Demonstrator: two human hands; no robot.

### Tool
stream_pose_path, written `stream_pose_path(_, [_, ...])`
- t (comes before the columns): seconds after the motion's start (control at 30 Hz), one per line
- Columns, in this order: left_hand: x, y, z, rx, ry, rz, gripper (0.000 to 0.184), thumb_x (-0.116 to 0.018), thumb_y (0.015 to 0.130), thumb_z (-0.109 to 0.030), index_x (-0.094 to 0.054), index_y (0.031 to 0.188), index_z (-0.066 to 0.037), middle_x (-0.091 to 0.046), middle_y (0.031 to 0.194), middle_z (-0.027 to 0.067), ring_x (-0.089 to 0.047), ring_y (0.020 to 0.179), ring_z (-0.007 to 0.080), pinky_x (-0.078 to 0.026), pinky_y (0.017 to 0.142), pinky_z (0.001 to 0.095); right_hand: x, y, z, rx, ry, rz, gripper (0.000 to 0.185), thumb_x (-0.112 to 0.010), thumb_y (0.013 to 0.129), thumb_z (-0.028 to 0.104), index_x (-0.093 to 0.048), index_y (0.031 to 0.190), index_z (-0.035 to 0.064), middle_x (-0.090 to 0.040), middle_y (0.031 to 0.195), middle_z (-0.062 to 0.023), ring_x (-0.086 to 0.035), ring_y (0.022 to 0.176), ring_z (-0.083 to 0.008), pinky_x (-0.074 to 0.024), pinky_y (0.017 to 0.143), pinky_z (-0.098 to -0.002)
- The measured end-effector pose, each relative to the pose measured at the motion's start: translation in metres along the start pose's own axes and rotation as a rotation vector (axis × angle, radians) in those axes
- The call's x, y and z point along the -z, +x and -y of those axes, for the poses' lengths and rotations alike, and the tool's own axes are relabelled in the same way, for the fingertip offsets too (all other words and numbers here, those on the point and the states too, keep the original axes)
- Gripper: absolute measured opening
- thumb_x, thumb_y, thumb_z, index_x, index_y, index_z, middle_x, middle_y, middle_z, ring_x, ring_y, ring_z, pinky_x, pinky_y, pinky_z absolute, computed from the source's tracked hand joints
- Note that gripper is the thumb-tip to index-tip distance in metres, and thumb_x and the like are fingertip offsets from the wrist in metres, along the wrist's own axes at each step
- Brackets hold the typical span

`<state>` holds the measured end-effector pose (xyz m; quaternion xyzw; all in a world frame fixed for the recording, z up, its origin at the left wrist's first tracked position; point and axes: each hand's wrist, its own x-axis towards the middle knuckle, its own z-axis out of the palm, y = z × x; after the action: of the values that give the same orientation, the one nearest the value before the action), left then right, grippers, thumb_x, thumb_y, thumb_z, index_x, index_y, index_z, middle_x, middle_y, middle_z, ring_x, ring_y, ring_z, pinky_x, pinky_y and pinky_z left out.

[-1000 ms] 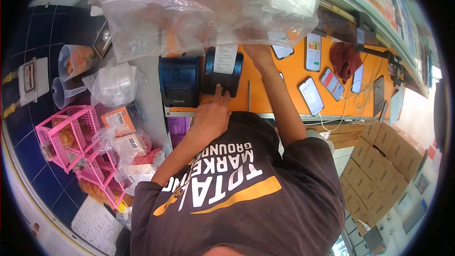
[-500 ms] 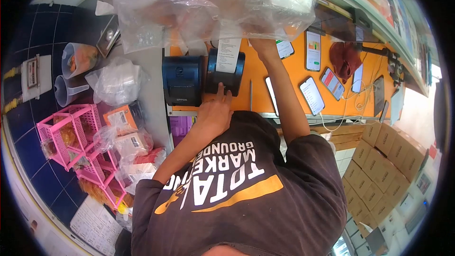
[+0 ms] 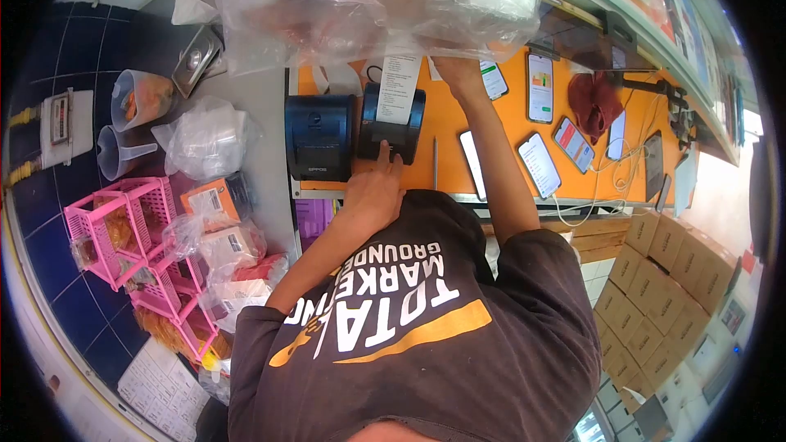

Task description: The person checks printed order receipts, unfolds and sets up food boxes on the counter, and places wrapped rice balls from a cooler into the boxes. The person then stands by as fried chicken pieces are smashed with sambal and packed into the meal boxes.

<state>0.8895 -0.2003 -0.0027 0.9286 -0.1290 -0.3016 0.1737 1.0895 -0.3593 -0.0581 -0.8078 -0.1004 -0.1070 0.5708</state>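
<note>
My left hand [image 3: 377, 188] touches the front of the right-hand black receipt printer [image 3: 391, 137] with its index and middle fingers stretched apart, and it holds nothing. A long printed paper strip [image 3: 399, 86] sticks up from that printer. Close on its left stands a second black printer [image 3: 319, 137]. My right hand [image 3: 458, 74] reaches to the far part of the orange table [image 3: 424, 155]. Clear plastic [image 3: 327, 8] hangs over its fingers and hides what they hold, if anything. A phone [image 3: 493, 79] lies just right of that hand.
Several phones lie to the right, among them one on a cable [image 3: 538, 165], near a dark red cloth [image 3: 594, 102]. At the left are pink baskets [image 3: 123, 221], plastic jugs [image 3: 141, 98] and bagged goods [image 3: 205, 137]. Stacked cartons [image 3: 655, 303] stand at the lower right.
The paper strip reaches lower over the printer than a second ago. My right hand has shifted slightly, uncovering more of the phone beside it. Another phone shows near my right forearm. My left hand stays on the printer.
</note>
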Motion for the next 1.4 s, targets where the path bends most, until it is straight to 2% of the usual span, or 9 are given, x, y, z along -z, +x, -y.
stream_pose_path(0.63, [-0.005, -0.002, -0.002, 0.011, 0.023, -0.021, 0.061, -0.070, 0.086, -0.025, -0.050, 0.137, 0.000, -0.035, 0.152, 0.0304, -0.067, 0.104, 0.0419, -0.058, 0.083, 0.0457, 0.006, 0.014, 0.016, -0.004, 0.078, 0.018, 0.030, -0.072, 0.083, 0.012, -0.067, 0.111, 0.0015, -0.069, 0.107, -0.0147, -0.064, 0.101, -0.0276, -0.0506, 0.087, -0.0398])
stream_pose_path(0.73, [-0.007, -0.003, -0.001, -0.009, 0.030, -0.049, 0.062, -0.071, 0.085, -0.025, -0.050, 0.137, 0.001, -0.035, 0.151, 0.0314, -0.068, 0.101, 0.0418, -0.058, 0.081, 0.0457, 0.011, 0.014, 0.030, 0.063, -0.031, -0.007, 0.030, -0.073, 0.082, 0.012, -0.067, 0.110, 0.0007, -0.069, 0.107, -0.0146, -0.065, 0.098, -0.0264, -0.0511, 0.086, -0.0391])
stream_pose_path(0.93, [-0.023, -0.004, 0.004, -0.056, 0.054, -0.133, 0.064, -0.072, 0.083, -0.026, -0.050, 0.137, 0.002, -0.035, 0.151, 0.0336, -0.071, 0.091, 0.0409, -0.060, 0.076, 0.0440, 0.049, -0.019, 0.080, -0.017, 0.139, 0.082, 0.027, -0.075, 0.080, 0.009, -0.068, 0.105, 0.0007, -0.071, 0.096, -0.0129, -0.067, 0.092, -0.0265, -0.0514, 0.085, -0.0357])
stream_pose_path(1.03, [-0.035, -0.004, 0.007, -0.036, 0.062, -0.145, 0.067, -0.072, 0.083, -0.027, -0.049, 0.139, 0.001, -0.034, 0.151, 0.0327, -0.072, 0.088, 0.0394, -0.059, 0.074, 0.0435, 0.086, -0.047, 0.137, 0.045, -0.230, 0.315, 0.020, -0.074, 0.079, 0.005, -0.068, 0.098, 0.0009, -0.070, 0.089, -0.0119, -0.066, 0.087, -0.0286, -0.0519, 0.085, -0.0358])
stream_pose_path(1.1, [-0.045, -0.003, 0.009, -0.028, 0.142, -0.194, 0.068, -0.072, 0.083, -0.028, -0.049, 0.140, 0.001, -0.032, 0.153, 0.0316, -0.073, 0.082, 0.0363, -0.059, 0.072, 0.0421, 0.102, -0.067, 0.160, 0.159, -0.479, 0.583, 0.014, -0.071, 0.077, 0.002, -0.070, 0.091, 0.0041, -0.069, 0.105, -0.0082, -0.065, 0.097, -0.0272, -0.0497, 0.091, -0.0395])
stream_pose_path(1.13, [-0.047, -0.005, 0.009, -0.045, 0.135, -0.190, 0.068, -0.072, 0.083, -0.028, -0.049, 0.140, 0.001, -0.032, 0.153, 0.0316, -0.073, 0.082, 0.0363, -0.059, 0.072, 0.0421, 0.106, -0.079, 0.168, 0.147, -0.494, 0.580, 0.014, -0.071, 0.077, 0.002, -0.070, 0.091, 0.0041, -0.069, 0.105, -0.0082, -0.065, 0.097, -0.0272, -0.0497, 0.091, -0.0395])
stream_pose_path(1.2, [-0.048, -0.006, 0.009, -0.054, 0.188, -0.230, 0.068, -0.073, 0.082, -0.029, -0.050, 0.140, 0.000, -0.028, 0.155, 0.0313, -0.072, 0.078, 0.0345, -0.059, 0.069, 0.0408, 0.112, -0.098, 0.177, 0.495, -0.833, 0.547, 0.013, -0.068, 0.072, 0.008, -0.069, 0.085, 0.0040, -0.068, 0.105, -0.0060, -0.062, 0.102, -0.0234, -0.0485, 0.096, -0.0433])
stream_pose_path(1.33, [-0.065, -0.010, 0.008, -0.043, 0.265, -0.230, 0.068, -0.073, 0.081, -0.029, -0.051, 0.139, -0.002, -0.026, 0.157, 0.0309, -0.072, 0.074, 0.0338, -0.058, 0.068, 0.0401, 0.132, -0.151, 0.176, 0.541, -0.881, 0.544, 0.018, -0.066, 0.071, 0.010, -0.073, 0.088, 0.0068, -0.067, 0.111, -0.0043, -0.061, 0.109, -0.0238, -0.0444, 0.106, -0.0483])
stream_pose_path(1.4, [-0.068, -0.004, 0.008, -0.013, 0.210, -0.207, 0.067, -0.072, 0.082, -0.030, -0.051, 0.140, -0.003, -0.024, 0.157, 0.0308, -0.071, 0.089, 0.0376, -0.058, 0.073, 0.0435, 0.143, -0.186, 0.185, 0.489, -0.834, 0.428, 0.019, -0.066, 0.071, 0.010, -0.073, 0.088, 0.0071, -0.068, 0.109, -0.0047, -0.061, 0.108, -0.0241, -0.0461, 0.104, -0.0478])
